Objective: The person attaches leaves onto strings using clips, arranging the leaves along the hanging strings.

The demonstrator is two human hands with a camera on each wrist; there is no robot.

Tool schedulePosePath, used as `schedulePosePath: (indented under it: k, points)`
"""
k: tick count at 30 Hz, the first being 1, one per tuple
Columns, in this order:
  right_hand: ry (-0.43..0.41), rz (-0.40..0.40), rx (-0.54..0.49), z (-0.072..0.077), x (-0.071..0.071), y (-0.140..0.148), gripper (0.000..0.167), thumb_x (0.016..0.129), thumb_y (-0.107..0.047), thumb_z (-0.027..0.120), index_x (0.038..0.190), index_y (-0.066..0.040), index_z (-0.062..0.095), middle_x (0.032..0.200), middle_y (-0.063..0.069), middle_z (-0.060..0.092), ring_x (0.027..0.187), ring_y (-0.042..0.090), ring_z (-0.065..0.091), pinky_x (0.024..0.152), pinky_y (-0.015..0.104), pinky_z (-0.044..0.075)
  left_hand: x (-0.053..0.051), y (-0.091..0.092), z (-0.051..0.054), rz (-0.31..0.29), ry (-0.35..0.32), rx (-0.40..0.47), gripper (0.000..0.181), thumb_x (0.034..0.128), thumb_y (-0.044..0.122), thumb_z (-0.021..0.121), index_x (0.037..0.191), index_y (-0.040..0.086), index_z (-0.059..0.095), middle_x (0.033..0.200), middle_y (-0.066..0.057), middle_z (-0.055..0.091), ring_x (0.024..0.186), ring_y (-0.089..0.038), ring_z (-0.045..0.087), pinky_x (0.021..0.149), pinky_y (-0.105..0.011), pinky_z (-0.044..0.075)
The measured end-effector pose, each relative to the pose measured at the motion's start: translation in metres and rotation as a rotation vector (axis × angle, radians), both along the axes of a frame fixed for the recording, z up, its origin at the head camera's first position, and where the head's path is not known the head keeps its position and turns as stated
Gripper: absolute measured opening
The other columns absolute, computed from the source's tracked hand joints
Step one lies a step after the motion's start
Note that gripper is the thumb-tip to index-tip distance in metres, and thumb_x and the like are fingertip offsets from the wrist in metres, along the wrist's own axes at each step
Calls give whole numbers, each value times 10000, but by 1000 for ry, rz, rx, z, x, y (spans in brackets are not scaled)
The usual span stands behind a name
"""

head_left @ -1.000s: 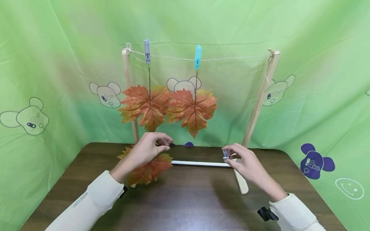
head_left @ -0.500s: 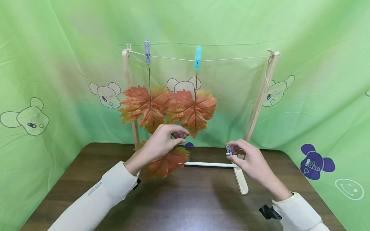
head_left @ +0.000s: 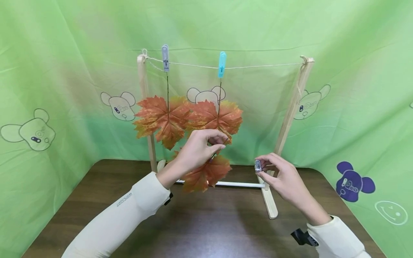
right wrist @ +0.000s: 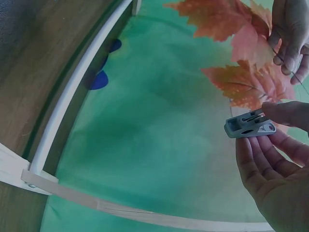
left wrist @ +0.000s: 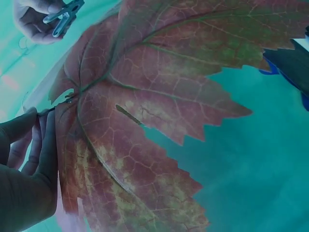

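Observation:
My left hand [head_left: 204,147] pinches the thin stem of an orange-green artificial maple leaf [head_left: 209,173], whose blade hangs below the fingers; the left wrist view shows this leaf [left wrist: 140,77] up close. Between thumb and fingertips, my right hand [head_left: 280,175] holds a grey clothespin [head_left: 257,166], seen side-on as the clothespin [right wrist: 248,124] in the right wrist view. Two more maple leaves hang by their stems from a string [head_left: 258,67]: the left leaf [head_left: 162,118] under a grey clothespin [head_left: 165,59], the right leaf [head_left: 214,116] under a blue clothespin [head_left: 222,65]. My left hand partly covers the right leaf.
Wooden posts, left [head_left: 143,79] and right [head_left: 295,100], carry the string. A white rod [head_left: 240,184] joins them low down, and a wooden foot [head_left: 269,204] extends toward me. The frame stands on a dark brown table [head_left: 206,225] before a green printed curtain [head_left: 355,89].
My left hand has moved right and up, bringing its leaf along. The right hand has shifted slightly right and up with the clothespin. Both hanging leaves stay in place.

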State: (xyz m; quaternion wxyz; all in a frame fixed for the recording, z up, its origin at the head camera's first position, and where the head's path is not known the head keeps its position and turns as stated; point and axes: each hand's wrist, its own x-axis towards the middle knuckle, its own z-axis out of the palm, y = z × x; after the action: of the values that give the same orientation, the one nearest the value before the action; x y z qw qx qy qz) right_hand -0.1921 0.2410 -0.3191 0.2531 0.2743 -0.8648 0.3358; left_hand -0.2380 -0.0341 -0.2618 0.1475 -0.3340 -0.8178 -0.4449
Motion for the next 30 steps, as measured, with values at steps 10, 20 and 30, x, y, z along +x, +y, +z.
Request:
schedulePosePath:
  k: [10, 20, 30]
  points:
    - [32, 4, -18, 8, 2, 1, 401, 805, 108, 824, 1157, -57, 727, 995, 34, 714, 920, -59, 643, 782, 85, 531, -6, 23, 15, 15, -50, 73, 167, 946, 73, 770, 1112, 55, 780, 961, -57, 788, 812, -147, 720, 722, -169, 533]
    - [-5, 23, -85, 19, 7, 3, 403, 822, 152, 782, 1179, -20, 713, 1005, 15, 676, 948, -69, 634, 817, 94, 546, -15, 47, 28, 22, -54, 154, 168, 950, 72, 768, 1118, 72, 783, 1035, -60, 802, 841, -111, 737, 749, -170, 559]
    - [-14, 9, -126, 35, 11, 8, 405, 842, 149, 766, 1211, -8, 711, 1017, -99, 677, 961, -51, 639, 865, 71, 527, -23, 64, 42, 56, -23, 205, 175, 946, 84, 778, 1119, 98, 797, 937, -43, 791, 810, -103, 721, 718, -167, 534]
